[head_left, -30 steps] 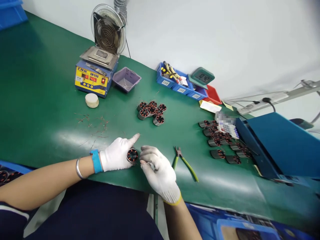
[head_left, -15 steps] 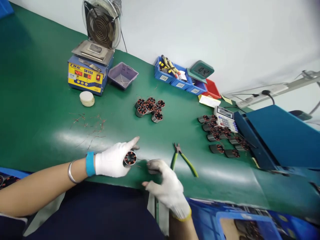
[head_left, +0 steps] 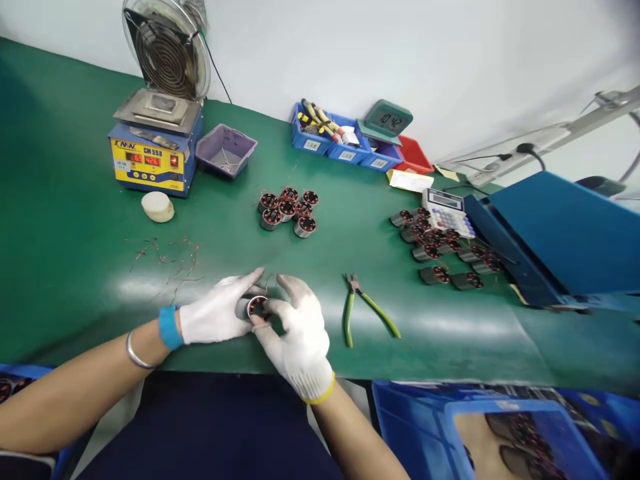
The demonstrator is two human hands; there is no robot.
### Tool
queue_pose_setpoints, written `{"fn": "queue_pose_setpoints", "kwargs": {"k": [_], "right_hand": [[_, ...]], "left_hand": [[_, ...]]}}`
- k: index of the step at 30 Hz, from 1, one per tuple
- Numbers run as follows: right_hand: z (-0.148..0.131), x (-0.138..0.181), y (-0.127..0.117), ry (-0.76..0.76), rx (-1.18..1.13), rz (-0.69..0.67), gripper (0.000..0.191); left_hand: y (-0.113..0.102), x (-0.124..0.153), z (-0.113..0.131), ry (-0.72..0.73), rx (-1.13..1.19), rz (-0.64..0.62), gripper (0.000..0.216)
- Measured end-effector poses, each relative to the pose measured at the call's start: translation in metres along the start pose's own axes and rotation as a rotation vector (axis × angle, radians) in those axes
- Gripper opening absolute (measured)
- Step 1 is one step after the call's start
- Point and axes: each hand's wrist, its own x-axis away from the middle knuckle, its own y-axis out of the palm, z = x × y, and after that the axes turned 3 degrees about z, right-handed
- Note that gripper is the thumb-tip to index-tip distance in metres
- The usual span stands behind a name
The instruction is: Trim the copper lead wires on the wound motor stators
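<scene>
My left hand [head_left: 215, 313], in a white glove with bare fingertips, is closed around a motor stator [head_left: 257, 307], a metal ring with copper windings, whose open end faces me. From the right, my right hand [head_left: 299, 327], gloved too, has its thumb and a finger pinched at the stator's rim, with the index finger raised. Thin wire ends [head_left: 270, 283] rise beside the fingertips. Whether a wire is also pinched is hidden. Green-handled cutting pliers [head_left: 354, 287] lie open to the right of my hands.
Several wound stators [head_left: 287, 211] stand mid-table; more [head_left: 434, 275] lie by a calculator [head_left: 447, 217]. Copper wire scraps [head_left: 167, 257] lie left. Behind are a solder pot [head_left: 150, 157], a white round pad [head_left: 158, 207], a purple tray [head_left: 226, 150], and tool bins [head_left: 313, 142]. Below right sits a blue crate [head_left: 453, 420].
My right hand has moved left and up, from beside the pliers onto the stator in my left hand. The view has shifted slightly; the pliers stay on the table.
</scene>
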Motion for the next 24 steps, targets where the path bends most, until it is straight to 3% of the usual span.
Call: {"fn": "queue_pose_setpoints", "kwargs": {"k": [5, 17, 19, 24], "right_hand": [[-0.004, -0.011, 0.014, 0.019, 0.121, -0.007, 0.009], [0.009, 0.002, 0.009, 0.206, -0.215, -0.090, 0.006], [0.008, 0.006, 0.005, 0.111, -0.182, -0.069, 0.007], [0.009, 0.017, -0.003, -0.300, -0.086, -0.033, 0.027]], "left_hand": [[0.012, -0.006, 0.002, -0.063, -0.031, 0.068, 0.087], [0.012, -0.011, 0.007, -0.005, -0.072, 0.052, 0.087], [0.012, -0.012, 0.008, -0.011, -0.106, 0.065, 0.087], [0.014, -0.012, 0.013, -0.033, -0.193, 0.105, 0.091]]}}
